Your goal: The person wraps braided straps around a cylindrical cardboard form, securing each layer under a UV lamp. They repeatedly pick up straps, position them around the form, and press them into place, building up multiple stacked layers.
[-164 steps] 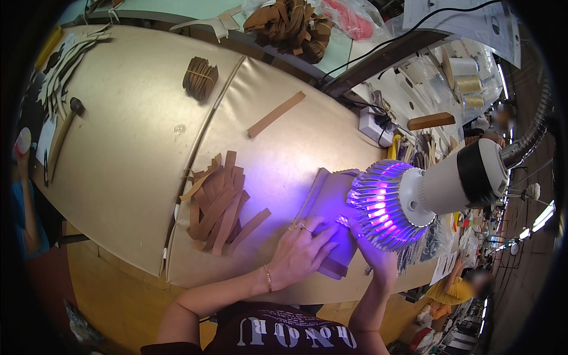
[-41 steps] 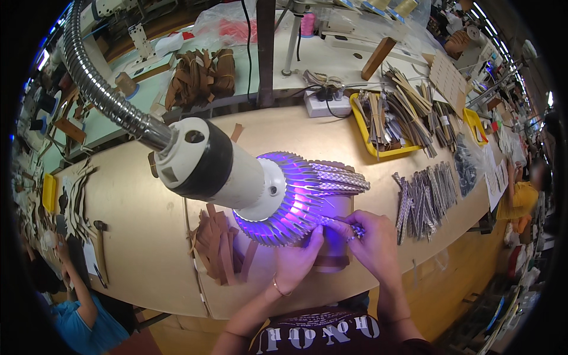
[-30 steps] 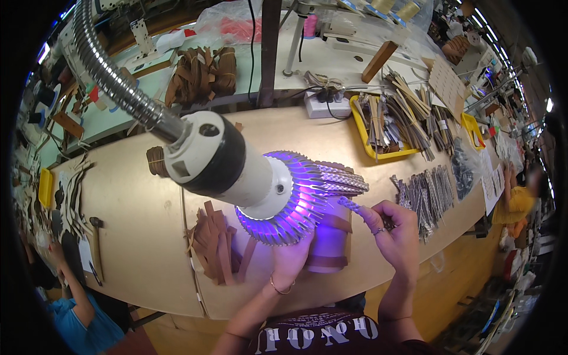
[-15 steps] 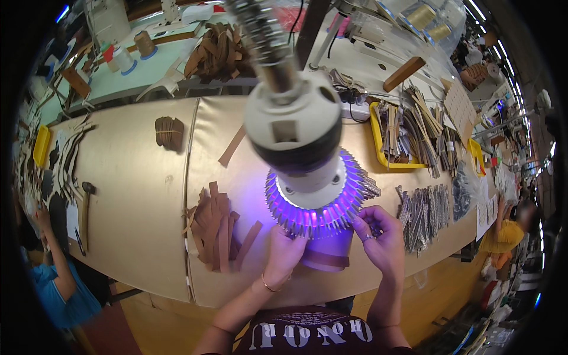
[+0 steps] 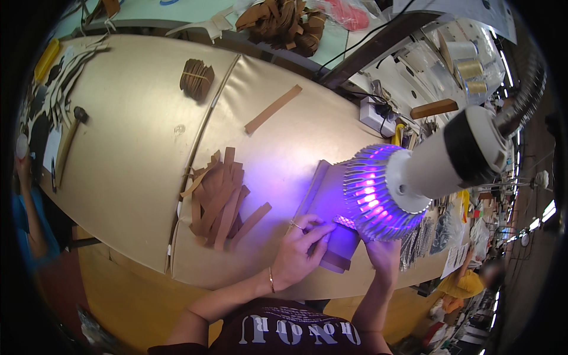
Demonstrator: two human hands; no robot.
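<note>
Big beige padded surface (image 5: 130,154) takes up most of the view, curving off toward the edges. Hanging over its right part is a white gooseneck lamp (image 5: 414,177) with a finned head throwing purple light down onto the work.

Right under that glow lies a flat brown leather piece (image 5: 324,204), lying at a slant near the front edge of the surface, with its lower end close to the person's body. That's the thing both hands are on.

The left forearm comes up from the bottom edge at a diagonal, wrist slightly bent, and the left hand (image 5: 297,255) lies palm-down on the lower end of the leather piece. Its fingers (image 5: 319,234) are stretched out fairly flat and pressing on top, not curled around anything. There's a ring and a thin bracelet on that side.

The right hand (image 5: 383,255) comes up more steeply and sits just under the lamp head at the piece's right edge. The lamp hides its fingers, so I can't tell whether they're pinching anything or spread out.

Left of the hands, a loose pile of brown leather strips (image 5: 218,198). Farther back a single strip (image 5: 273,109) lies alone, then a tied bundle (image 5: 196,78). A hammer (image 5: 70,142) sits off by the left edge.
</note>
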